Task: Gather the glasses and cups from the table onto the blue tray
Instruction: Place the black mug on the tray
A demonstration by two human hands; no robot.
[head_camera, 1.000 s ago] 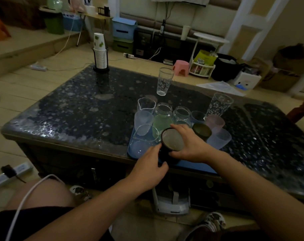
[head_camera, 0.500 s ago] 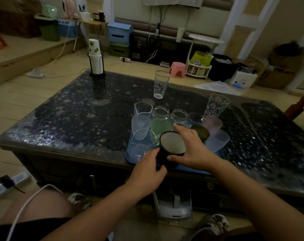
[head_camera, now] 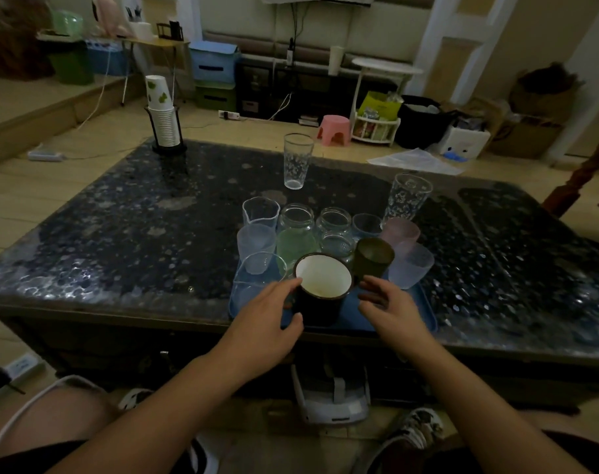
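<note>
The blue tray (head_camera: 424,316) lies at the near edge of the dark speckled table (head_camera: 120,241) and holds several glasses, jars and cups. A dark mug with a white inside (head_camera: 322,285) stands at the tray's front. My left hand (head_camera: 267,319) grips the mug's left side. My right hand (head_camera: 390,309) hovers just right of the mug, fingers apart, touching nothing. An olive cup (head_camera: 373,256) stands behind the mug. Two tall patterned glasses remain on the table: one far back (head_camera: 296,160), one by the tray's far right corner (head_camera: 407,196).
A black holder with stacked paper cups (head_camera: 163,121) stands at the table's far left corner. Beyond the table are a pink stool (head_camera: 334,130), a white side table (head_camera: 383,66) and storage boxes. A white device (head_camera: 332,398) sits on the floor by my feet.
My right hand has lifted off the mug's rim and drawn back to the right. My left hand stays on the mug.
</note>
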